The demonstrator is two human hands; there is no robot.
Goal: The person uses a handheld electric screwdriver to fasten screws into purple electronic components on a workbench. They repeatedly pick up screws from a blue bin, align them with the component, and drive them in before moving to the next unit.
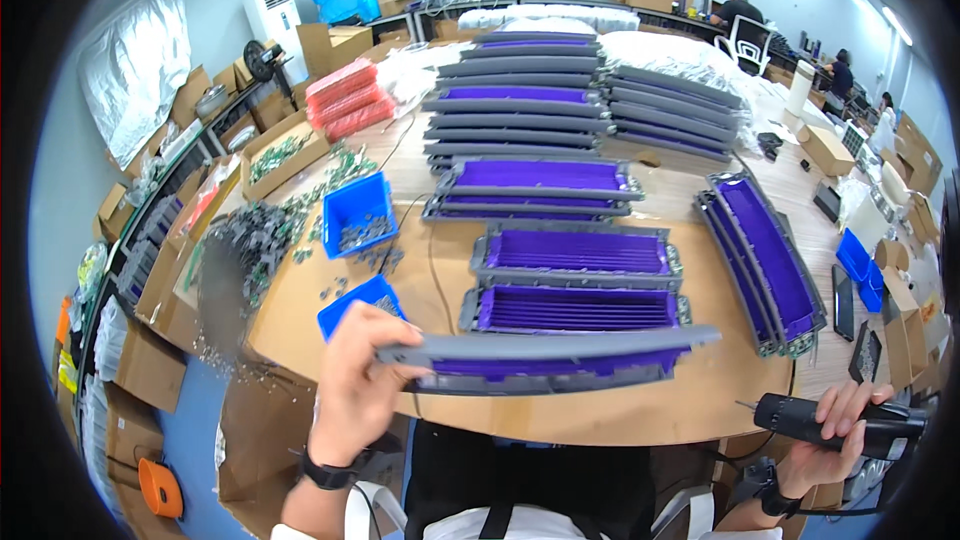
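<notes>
My left hand point(355, 375) grips one end of a long grey-and-purple plastic housing point(560, 372), lifted and tilted above the front of the table. At the far right my right hand point(838, 430) is wrapped round a black electric screwdriver point(800, 417), its thin bit pointing left. Just beyond the lifted part lie two more housings, a nearer one point(580, 308) and a farther one point(570, 252), with purple ribbed insides facing up. Beside my left hand sits a small blue bin point(350, 302) of small metal parts, partly hidden by the hand.
Stacked housings point(520, 125) rise at the back, and a pair of housings point(765, 260) stands slanted at the right. Another blue bin point(345, 210) holds small metal parts. Small circuit boards and dark parts point(250, 240) cover the left side. A phone point(843, 302) lies at the right.
</notes>
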